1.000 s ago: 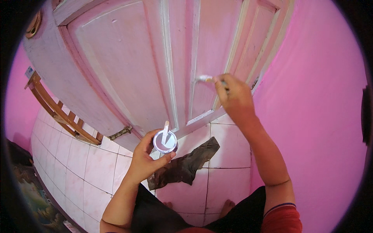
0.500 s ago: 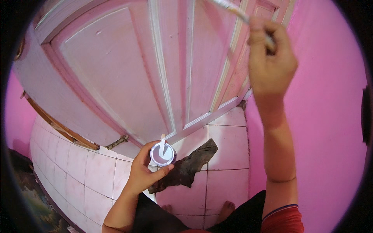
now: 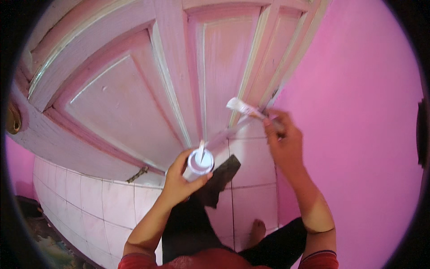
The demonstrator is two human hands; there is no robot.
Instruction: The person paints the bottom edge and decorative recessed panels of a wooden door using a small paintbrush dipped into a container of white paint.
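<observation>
My left hand (image 3: 180, 181) is wrapped round a small paint can (image 3: 192, 174) with white paint inside. A pale flat stick (image 3: 201, 148) leans in the can and pokes above its rim. My right hand (image 3: 286, 141) grips a paintbrush (image 3: 245, 108) by its handle, its bristles white with paint and pointing up to the left. The brush is held in front of the panelled door (image 3: 121, 103), to the right of and above the can. The door is pinkish with whiter strips along its mouldings.
A dark crumpled cloth (image 3: 220, 179) lies on the pale floor tiles (image 3: 255, 170), partly behind the can. The bright pink wall (image 3: 358, 121) rises on the right. A brass-coloured door handle (image 3: 13, 118) shows at far left, and a twig-like piece (image 3: 137, 174) by the door's lower edge.
My right hand has come down and left from high on the door, bringing the brush nearer the can. My left hand with the can has shifted slightly right and up. The view has tilted.
</observation>
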